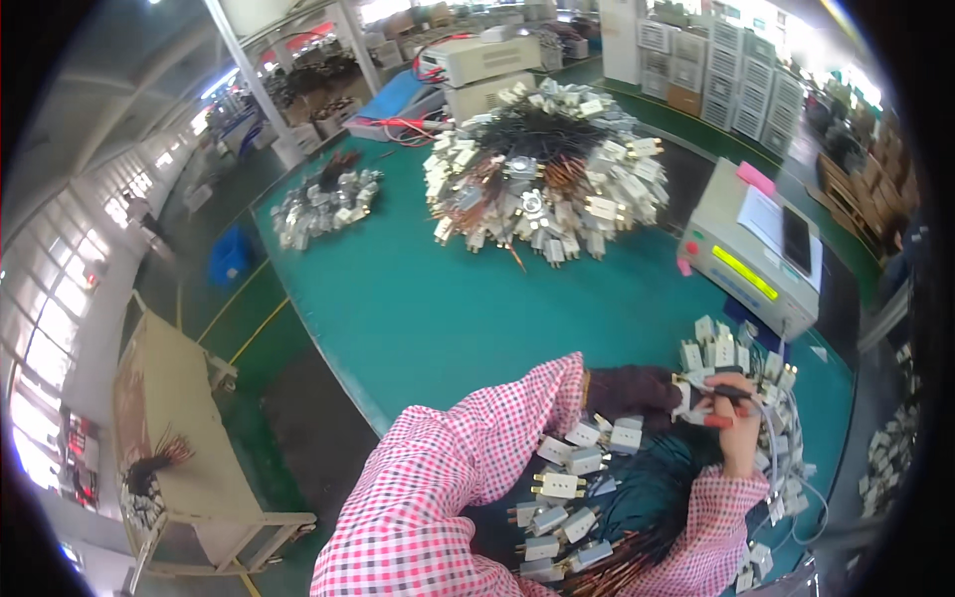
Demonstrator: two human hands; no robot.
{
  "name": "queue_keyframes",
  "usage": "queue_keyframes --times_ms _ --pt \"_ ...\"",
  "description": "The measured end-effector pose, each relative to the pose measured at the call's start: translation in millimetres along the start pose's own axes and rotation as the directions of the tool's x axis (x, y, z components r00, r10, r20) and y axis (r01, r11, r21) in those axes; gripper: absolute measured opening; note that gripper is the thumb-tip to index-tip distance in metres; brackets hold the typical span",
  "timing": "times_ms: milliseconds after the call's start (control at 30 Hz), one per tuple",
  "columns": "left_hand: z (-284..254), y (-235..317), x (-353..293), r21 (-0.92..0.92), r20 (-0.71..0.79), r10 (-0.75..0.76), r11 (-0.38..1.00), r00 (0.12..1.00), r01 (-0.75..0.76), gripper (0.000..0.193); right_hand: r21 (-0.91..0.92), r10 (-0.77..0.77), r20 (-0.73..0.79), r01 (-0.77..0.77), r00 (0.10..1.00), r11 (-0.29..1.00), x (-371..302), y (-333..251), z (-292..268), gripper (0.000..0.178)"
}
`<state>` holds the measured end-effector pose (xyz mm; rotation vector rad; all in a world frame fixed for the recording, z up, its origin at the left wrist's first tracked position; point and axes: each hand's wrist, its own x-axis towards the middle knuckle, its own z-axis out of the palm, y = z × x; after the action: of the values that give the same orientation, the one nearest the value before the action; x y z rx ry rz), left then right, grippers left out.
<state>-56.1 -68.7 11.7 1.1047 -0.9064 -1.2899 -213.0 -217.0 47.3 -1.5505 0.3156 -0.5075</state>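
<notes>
My left hand (637,389), in a dark brown covering below a pink checked sleeve, reaches right across the bench. Its fingers close on a small white block (684,398) with a brass pin; their exact grip is blurred. Bare and closed, my right hand (737,423) meets it there. Between its fingers are test probes, one with a black handle (731,393) and one with a red handle (717,421), held against the white block. Below lie several white-and-grey blocks with brass pins (559,486), trailing black wires (647,488). More white blocks (718,348) stand just beyond my hands.
A large heap of wired blocks (601,209) sits at the bench's far side, with a smaller pile (323,211) to its left. A tester with a yellow display (744,271) stands at right, bearing a phone (796,239). Pale cables (796,428) loop along the right edge.
</notes>
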Motion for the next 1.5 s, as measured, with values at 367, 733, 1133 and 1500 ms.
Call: queue_keyframes --times_ms 367,733,1133,1500 --pt "-14 -16 19 0.055 0.210 0.101 0.992 0.972 -0.115 0.022 -0.186 -0.069 -0.072 0.054 0.995 0.981 11 23 -6 0.019" --pt "-7 -15 19 -0.008 0.212 0.296 0.953 0.931 -0.302 0.036 -0.068 0.098 -0.003 -0.098 0.995 0.993 12 39 -26 0.013" --pt "-57 18 -12 -0.035 0.838 0.026 0.999 0.546 0.006 0.049 0.117 -0.046 -0.462 0.112 0.885 0.987 23 11 3 0.023" --pt "-23 4 49 0.171 -0.197 0.020 0.985 0.980 0.014 0.059 -0.002 -0.058 -0.332 0.060 0.942 0.998 14 -5 9 0.025"
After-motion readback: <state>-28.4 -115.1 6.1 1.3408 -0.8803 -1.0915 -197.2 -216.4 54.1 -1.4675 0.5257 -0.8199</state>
